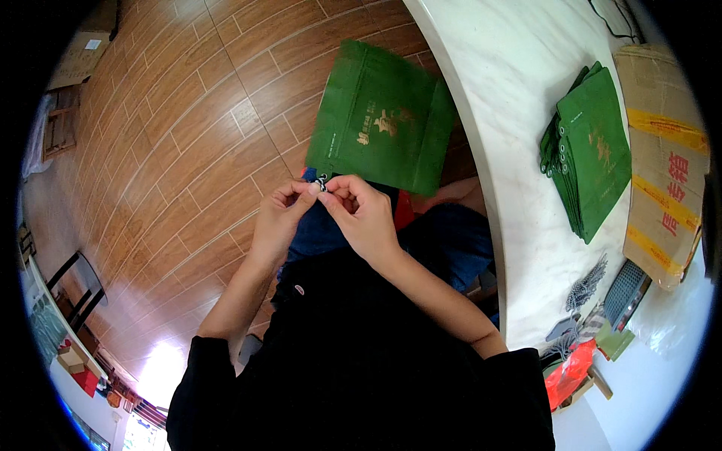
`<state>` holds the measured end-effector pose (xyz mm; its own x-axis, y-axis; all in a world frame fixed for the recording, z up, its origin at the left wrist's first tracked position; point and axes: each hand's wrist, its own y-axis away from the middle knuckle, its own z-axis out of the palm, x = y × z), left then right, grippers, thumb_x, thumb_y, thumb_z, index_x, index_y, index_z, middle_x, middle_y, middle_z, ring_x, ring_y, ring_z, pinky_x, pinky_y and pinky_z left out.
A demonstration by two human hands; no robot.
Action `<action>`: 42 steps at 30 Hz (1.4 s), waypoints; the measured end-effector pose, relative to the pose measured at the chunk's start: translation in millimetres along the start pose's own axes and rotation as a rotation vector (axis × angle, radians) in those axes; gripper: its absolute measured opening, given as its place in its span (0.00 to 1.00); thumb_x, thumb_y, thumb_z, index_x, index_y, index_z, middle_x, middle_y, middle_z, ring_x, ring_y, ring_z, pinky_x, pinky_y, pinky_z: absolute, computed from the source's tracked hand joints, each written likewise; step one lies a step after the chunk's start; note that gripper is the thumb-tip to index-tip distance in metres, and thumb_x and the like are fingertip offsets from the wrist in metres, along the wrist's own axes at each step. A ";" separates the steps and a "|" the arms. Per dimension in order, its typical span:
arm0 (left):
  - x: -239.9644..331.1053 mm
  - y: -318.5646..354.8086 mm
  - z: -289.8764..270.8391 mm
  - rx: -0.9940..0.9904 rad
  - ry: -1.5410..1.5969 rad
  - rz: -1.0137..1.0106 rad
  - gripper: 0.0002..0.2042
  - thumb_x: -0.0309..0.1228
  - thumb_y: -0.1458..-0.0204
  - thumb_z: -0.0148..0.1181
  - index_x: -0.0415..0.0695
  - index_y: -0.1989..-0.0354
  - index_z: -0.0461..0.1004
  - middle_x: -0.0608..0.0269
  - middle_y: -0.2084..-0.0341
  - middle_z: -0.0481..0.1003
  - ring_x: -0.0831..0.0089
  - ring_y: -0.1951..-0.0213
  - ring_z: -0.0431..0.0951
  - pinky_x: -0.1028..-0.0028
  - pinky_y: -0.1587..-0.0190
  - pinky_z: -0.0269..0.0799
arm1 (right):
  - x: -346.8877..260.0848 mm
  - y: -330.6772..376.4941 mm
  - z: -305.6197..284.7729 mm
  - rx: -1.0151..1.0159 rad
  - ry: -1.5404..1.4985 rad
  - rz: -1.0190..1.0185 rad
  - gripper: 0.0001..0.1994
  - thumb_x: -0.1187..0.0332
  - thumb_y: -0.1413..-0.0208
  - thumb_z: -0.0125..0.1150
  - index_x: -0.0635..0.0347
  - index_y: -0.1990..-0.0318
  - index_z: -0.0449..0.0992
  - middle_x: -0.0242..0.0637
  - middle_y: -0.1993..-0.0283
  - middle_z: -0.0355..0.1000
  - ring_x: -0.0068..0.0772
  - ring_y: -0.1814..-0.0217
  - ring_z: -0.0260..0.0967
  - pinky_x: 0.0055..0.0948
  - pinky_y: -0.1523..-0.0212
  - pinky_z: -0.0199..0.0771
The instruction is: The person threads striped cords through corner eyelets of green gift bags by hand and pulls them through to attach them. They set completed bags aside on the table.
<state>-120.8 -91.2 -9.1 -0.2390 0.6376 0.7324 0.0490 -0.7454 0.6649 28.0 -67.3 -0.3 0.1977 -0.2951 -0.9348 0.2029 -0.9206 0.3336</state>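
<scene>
A flat green bag (398, 113) with gold printing lies ahead of me over my knees, turned sideways. Near its lower left corner is a small metal eyelet (324, 177). A thin black-and-white cord (322, 186) is at that eyelet. My left hand (282, 214) pinches the cord between thumb and fingertips. From the other side, my right hand (365, 218) grips the same cord, its thumb and forefinger close to the left thumb. The fingers partly hide the cord, so I cannot tell how it is looped.
On the white marble table (481, 75) to my right lies a stack of similar green bags (594, 150). Beyond it stands a taped cardboard box (665, 165). A bundle of grey cords (587, 286) and a red plastic bag (570, 376) are nearer. Wood-look tiles (188, 135) cover the floor.
</scene>
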 end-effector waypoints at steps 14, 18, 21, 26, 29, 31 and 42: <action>2.0 -7.0 4.3 0.068 -0.235 0.268 0.07 0.29 0.47 0.61 0.37 0.68 0.76 0.66 0.65 0.69 0.78 0.62 0.69 0.79 0.59 0.64 | -9.2 -5.8 1.0 -0.041 -0.533 0.473 0.06 0.69 0.43 0.56 0.62 0.67 0.72 0.21 0.79 0.63 0.09 0.79 0.54 0.12 0.81 0.50; -1.7 -7.5 3.6 0.053 -0.204 0.187 0.06 0.29 0.47 0.61 0.38 0.68 0.76 0.66 0.66 0.70 0.79 0.62 0.69 0.79 0.58 0.64 | -3.1 -2.2 6.3 0.036 -0.364 0.327 0.06 0.70 0.43 0.55 0.65 0.65 0.73 0.21 0.76 0.65 0.08 0.75 0.57 0.15 0.77 0.56; -9.4 -9.7 3.7 0.050 -0.141 0.183 0.06 0.29 0.47 0.61 0.38 0.67 0.76 0.66 0.67 0.70 0.79 0.62 0.70 0.78 0.58 0.64 | -2.1 -3.1 3.3 -0.065 -0.353 0.393 0.08 0.66 0.41 0.52 0.61 0.66 0.72 0.21 0.75 0.63 0.09 0.75 0.55 0.14 0.77 0.53; -7.2 -8.3 9.1 0.116 -0.236 0.211 0.06 0.29 0.47 0.60 0.37 0.67 0.75 0.66 0.66 0.70 0.78 0.62 0.70 0.78 0.59 0.65 | 0.2 -13.6 -20.2 -0.295 -0.815 0.715 0.08 0.63 0.40 0.51 0.57 0.65 0.72 0.22 0.75 0.60 0.11 0.75 0.55 0.15 0.77 0.53; -13.1 -8.3 8.9 0.126 -0.216 0.289 0.07 0.29 0.46 0.60 0.37 0.67 0.75 0.65 0.64 0.69 0.78 0.61 0.70 0.78 0.60 0.66 | -13.7 -4.8 -6.7 -0.098 -0.564 0.481 0.07 0.64 0.42 0.57 0.58 0.66 0.73 0.22 0.75 0.60 0.12 0.75 0.55 0.16 0.77 0.54; -16.0 -8.8 10.6 0.139 -0.185 0.313 0.07 0.29 0.46 0.60 0.37 0.66 0.74 0.65 0.64 0.69 0.78 0.61 0.70 0.78 0.60 0.66 | -8.8 -2.4 -0.7 0.001 -0.199 0.237 0.08 0.66 0.45 0.61 0.61 0.67 0.73 0.23 0.76 0.60 0.12 0.75 0.54 0.17 0.77 0.53; -13.9 -11.6 7.1 0.167 -0.110 0.129 0.09 0.34 0.43 0.56 0.40 0.64 0.72 0.67 0.69 0.72 0.79 0.63 0.72 0.78 0.61 0.68 | 2.9 1.5 -20.5 -0.205 0.055 0.189 0.21 0.58 0.38 0.48 0.66 0.77 0.69 0.36 0.79 0.63 0.27 0.76 0.59 0.28 0.73 0.59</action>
<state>-111.1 -90.0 -26.0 -0.1135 0.5634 0.8184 0.2340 -0.7854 0.5731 48.6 -64.3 0.0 0.3011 -0.4367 -0.8477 0.3465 -0.7781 0.5239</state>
